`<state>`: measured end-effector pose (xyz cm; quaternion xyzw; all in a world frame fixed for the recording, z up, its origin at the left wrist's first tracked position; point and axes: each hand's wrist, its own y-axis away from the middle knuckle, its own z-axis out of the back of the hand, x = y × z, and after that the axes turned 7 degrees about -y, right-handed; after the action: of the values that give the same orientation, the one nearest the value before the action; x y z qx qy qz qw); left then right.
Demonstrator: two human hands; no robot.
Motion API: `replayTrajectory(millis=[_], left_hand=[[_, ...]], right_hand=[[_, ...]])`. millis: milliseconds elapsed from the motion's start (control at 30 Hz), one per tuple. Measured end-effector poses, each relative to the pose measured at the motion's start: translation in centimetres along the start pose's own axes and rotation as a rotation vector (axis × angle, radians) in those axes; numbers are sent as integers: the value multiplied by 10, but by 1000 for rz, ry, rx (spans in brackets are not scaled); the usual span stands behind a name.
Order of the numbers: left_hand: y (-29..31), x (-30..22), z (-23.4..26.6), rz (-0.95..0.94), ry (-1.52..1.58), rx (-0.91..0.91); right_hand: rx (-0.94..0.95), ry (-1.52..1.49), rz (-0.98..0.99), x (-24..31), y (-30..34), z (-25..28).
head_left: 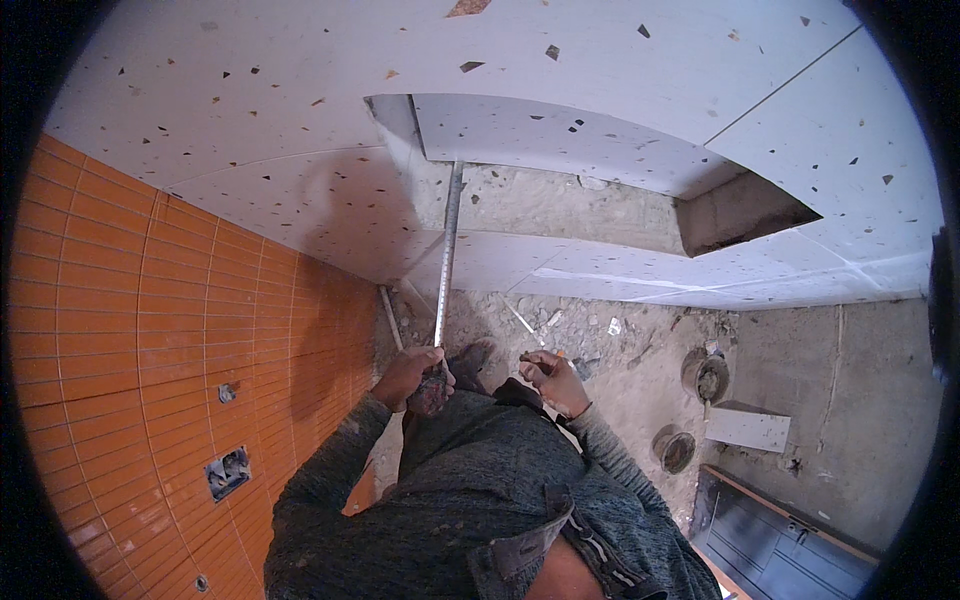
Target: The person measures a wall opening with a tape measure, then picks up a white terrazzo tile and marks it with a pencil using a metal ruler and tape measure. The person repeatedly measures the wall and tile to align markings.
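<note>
Upper bucket: a round, grey, dirt-caked bucket (689,374) stands on the rough grey floor (630,410), with greyish stuff inside that I can't name from here.
Lower bucket: a second round, grey bucket (657,449) sits near it, its contents dark and hard to make out.
Wall recess: a long rectangular recess (560,208) in the white speckled wall (300,60) shows rough grey material and a white speckled panel.
Left arm: bent at the elbow beside the orange tiled wall (180,340), forearm angled inward, left hand (412,380) before the body.
Left grip: closed around the lower end of a long silver metal measuring tape (447,262).
Tape: slants up from that hand into the recess, ending by the panel's lower edge.
Right arm: bent, right hand (558,384) raised, well apart from the tape.
Right grip: fingers curled; whether they pinch anything, I can't tell.
</note>
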<state>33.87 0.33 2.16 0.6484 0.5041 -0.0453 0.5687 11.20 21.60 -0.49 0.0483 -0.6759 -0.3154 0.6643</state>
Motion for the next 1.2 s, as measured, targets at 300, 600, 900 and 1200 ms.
replayTrajectory(millis=[300, 600, 900, 1200], left_hand=[[-3, -2, 3, 16, 46, 18], [-9, 5, 3, 4, 46, 2], [-11, 9, -1, -37, 74, -21], [-17, 1, -35, -160, -254, -62]], right_hand=[[43, 49, 62, -5, -17, -1], [24, 168, 90, -3, -20, -5], [19, 185, 45, -3, -20, -7], [-26, 101, -95, 33, 6, -4]])
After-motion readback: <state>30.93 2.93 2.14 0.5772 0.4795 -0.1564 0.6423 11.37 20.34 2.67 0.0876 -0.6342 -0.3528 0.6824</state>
